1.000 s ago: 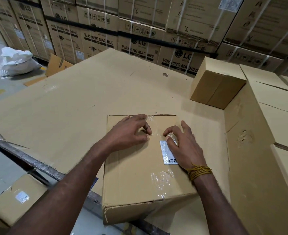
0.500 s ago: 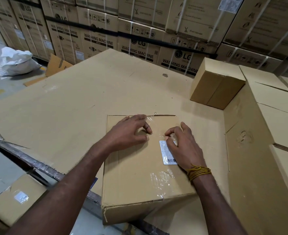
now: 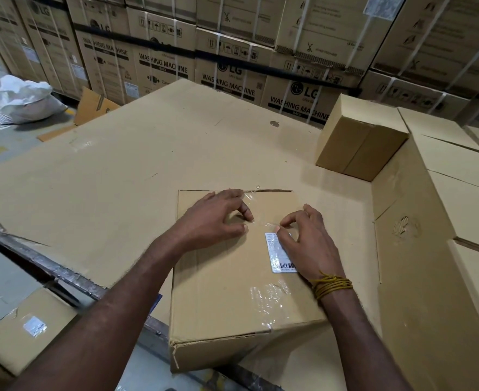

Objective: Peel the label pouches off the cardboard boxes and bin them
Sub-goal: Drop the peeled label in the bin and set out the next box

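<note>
The work surface is a broad cardboard sheet (image 3: pixel 125 176), backed by a wall of stacked washing-machine cartons (image 3: pixel 224 66). My landmark is the cardboard box (image 3: pixel 224 286) lying flat on the sheet's near edge, its near corner overhanging. Beyond the box and to its right stands a smaller box (image 3: pixel 356 145), well apart from it; to the right of the box runs a row of plain boxes (image 3: pixel 435 249). Left of the box, lower down, sits another box with a small label (image 3: pixel 35 325).

On the box's top face lies the label pouch (image 3: pixel 277 251): a clear, wrinkled plastic film over a white slip with fine print and a barcode at its near end. More glossy film (crinkled, catching light) continues toward the box's near right edge.

My left hand (image 3: pixel 218 221) rests on the box top, left of the pouch, fingers curled with the tips pressing the clear film at the pouch's far left. My right hand (image 3: pixel 308 244) covers the pouch's right side; thumb and forefinger pinch the film at the slip's far corner. A yellow cord (image 3: pixel 331 285) wraps that wrist.
</note>
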Action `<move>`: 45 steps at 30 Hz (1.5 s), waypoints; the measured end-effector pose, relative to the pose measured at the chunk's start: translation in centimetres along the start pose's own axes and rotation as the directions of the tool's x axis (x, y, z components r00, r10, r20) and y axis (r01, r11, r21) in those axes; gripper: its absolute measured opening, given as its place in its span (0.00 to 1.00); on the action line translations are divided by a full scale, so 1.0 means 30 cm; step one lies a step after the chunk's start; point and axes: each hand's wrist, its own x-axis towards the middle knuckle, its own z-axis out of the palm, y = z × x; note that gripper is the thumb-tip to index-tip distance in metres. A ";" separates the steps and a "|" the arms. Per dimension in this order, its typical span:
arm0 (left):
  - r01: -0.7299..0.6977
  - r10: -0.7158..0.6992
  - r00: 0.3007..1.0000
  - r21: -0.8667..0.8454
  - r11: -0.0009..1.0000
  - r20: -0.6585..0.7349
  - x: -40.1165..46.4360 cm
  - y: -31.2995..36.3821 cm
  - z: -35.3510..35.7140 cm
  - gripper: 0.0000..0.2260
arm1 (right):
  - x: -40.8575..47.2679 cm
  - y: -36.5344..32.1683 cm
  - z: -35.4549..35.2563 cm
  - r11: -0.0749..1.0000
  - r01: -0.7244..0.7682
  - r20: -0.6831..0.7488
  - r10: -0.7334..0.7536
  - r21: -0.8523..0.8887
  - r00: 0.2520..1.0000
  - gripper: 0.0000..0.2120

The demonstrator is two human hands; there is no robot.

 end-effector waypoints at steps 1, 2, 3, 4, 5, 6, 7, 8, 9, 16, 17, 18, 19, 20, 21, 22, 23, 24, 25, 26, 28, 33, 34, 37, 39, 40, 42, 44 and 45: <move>0.000 0.000 1.000 0.000 1.000 0.000 0.000 -0.001 0.000 0.10 | 0.002 0.005 0.003 1.000 0.007 -0.013 -0.007 0.005 1.000 0.07; 0.000 0.000 1.000 0.002 1.000 0.001 0.001 -0.002 0.001 0.10 | 0.003 0.009 0.005 1.000 0.020 -0.027 -0.020 0.007 0.999 0.08; -0.001 0.001 1.000 0.003 1.000 0.001 0.002 -0.003 0.001 0.10 | 0.004 0.013 0.007 0.999 0.030 -0.037 -0.030 0.009 0.999 0.09; -0.002 0.002 1.000 0.004 1.000 0.000 0.003 -0.004 0.002 0.10 | 0.005 0.016 0.009 0.999 0.034 -0.040 -0.034 0.011 0.999 0.10; -0.004 0.004 1.000 0.004 1.000 -0.001 0.004 -0.005 0.003 0.10 | 0.006 0.020 0.011 0.999 0.035 -0.041 -0.034 0.013 0.999 0.10; -0.004 0.004 1.000 0.004 1.000 -0.002 0.005 -0.007 0.003 0.10 | 0.007 0.022 0.013 0.999 0.038 -0.044 -0.037 0.014 0.998 0.09; -0.003 0.003 1.000 0.004 1.000 -0.001 0.004 -0.008 0.004 0.10 | 0.008 0.023 0.015 0.999 0.042 -0.045 -0.041 0.015 0.998 0.08; -0.003 0.003 1.000 0.004 1.000 -0.001 0.003 -0.008 0.004 0.10 | 0.007 0.020 0.014 0.999 0.042 -0.043 -0.041 0.012 0.998 0.08; -0.004 0.004 1.000 0.004 1.000 -0.001 0.003 -0.008 0.004 0.10 | 0.006 0.018 0.014 0.999 0.036 -0.034 -0.036 0.006 0.999 0.08; 0.006 -0.006 1.000 -0.004 1.000 -0.001 0.005 -0.006 0.004 0.10 | -0.003 0.003 0.002 0.999 0.047 0.027 -0.047 0.005 0.999 0.08; 0.006 -0.006 1.000 -0.005 1.000 0.001 0.005 -0.006 0.004 0.10 | -0.005 0.003 0.002 0.999 0.047 0.027 -0.047 0.003 0.999 0.07; 0.005 -0.005 1.000 -0.004 1.000 0.002 0.005 -0.006 0.004 0.10 | -0.007 0.004 0.001 0.998 0.055 0.026 -0.055 0.000 0.998 0.08; 0.004 -0.004 1.000 -0.003 1.000 0.003 0.005 -0.006 0.004 0.10 | -0.009 0.004 -0.002 0.998 0.070 0.027 -0.070 -0.002 0.997 0.10; 0.004 -0.004 1.000 -0.003 1.000 0.004 0.006 -0.006 0.005 0.10 | -0.011 0.002 -0.004 0.997 0.083 0.030 -0.083 -0.001 0.996 0.12; 0.005 -0.005 1.000 -0.002 1.000 0.004 0.006 -0.007 0.005 0.10 | -0.012 0.000 -0.005 0.996 0.091 0.033 -0.092 0.003 0.995 0.12; 0.005 -0.005 1.000 -0.002 1.000 0.005 0.006 -0.007 0.005 0.10 | -0.013 -0.002 -0.006 0.996 0.094 0.032 -0.094 0.010 0.995 0.11; 0.004 -0.004 1.000 0.000 1.000 0.004 0.006 -0.008 0.006 0.10 | -0.012 -0.005 -0.007 0.996 0.092 0.030 -0.092 0.022 0.995 0.10; 0.000 0.000 1.000 0.002 1.000 0.002 0.007 -0.008 0.006 0.10 | -0.011 -0.006 -0.006 0.995 0.093 0.026 -0.093 0.030 0.995 0.09; -0.003 0.003 1.000 0.003 1.000 0.000 0.007 -0.008 0.006 0.09 | -0.011 -0.006 -0.005 0.995 0.098 0.022 -0.099 0.028 0.995 0.08; -0.005 0.005 1.000 0.003 1.000 -0.003 0.007 -0.008 0.006 0.09 | -0.011 -0.006 -0.005 0.994 0.107 0.019 -0.107 0.023 0.994 0.08; 0.001 -0.001 1.000 0.001 1.000 -0.001 0.007 -0.008 0.005 0.10 | -0.012 -0.006 -0.008 0.991 0.132 0.019 -0.132 0.019 0.991 0.10; -0.008 0.008 1.000 0.005 1.000 0.005 0.009 -0.012 0.007 0.09 | -0.014 -0.007 -0.009 0.990 0.137 0.014 -0.138 0.032 0.990 0.09; -0.004 0.004 1.000 0.000 1.000 0.006 0.008 -0.011 0.007 0.09 | -0.013 -0.006 -0.008 0.991 0.132 0.011 -0.132 0.027 0.991 0.09; -0.004 0.004 1.000 -0.001 1.000 0.004 0.009 -0.010 0.006 0.09 | -0.008 -0.002 -0.007 0.994 0.108 0.013 -0.108 0.011 0.994 0.12; -0.004 0.004 1.000 0.002 1.000 0.004 0.008 -0.009 0.005 0.09 | -0.007 0.001 -0.007 0.996 0.084 0.002 -0.084 0.039 0.996 0.11; -0.002 0.002 1.000 0.001 1.000 0.004 0.007 -0.007 0.004 0.09 | -0.006 0.003 -0.006 0.995 0.077 -0.012 -0.077 0.060 0.997 0.08; -0.001 0.001 1.000 0.001 1.000 0.002 0.005 -0.004 0.003 0.09 | -0.008 0.004 -0.002 0.994 0.077 -0.039 -0.074 0.080 0.997 0.04; -0.001 0.001 1.000 0.000 1.000 -0.001 0.002 -0.002 0.002 0.09 | -0.008 0.006 -0.002 0.992 0.089 -0.059 -0.084 0.092 0.995 0.05; 0.001 -0.001 1.000 -0.001 1.000 -0.004 0.002 -0.001 0.001 0.09 | -0.008 0.007 -0.003 0.991 0.094 -0.067 -0.088 0.099 0.994 0.07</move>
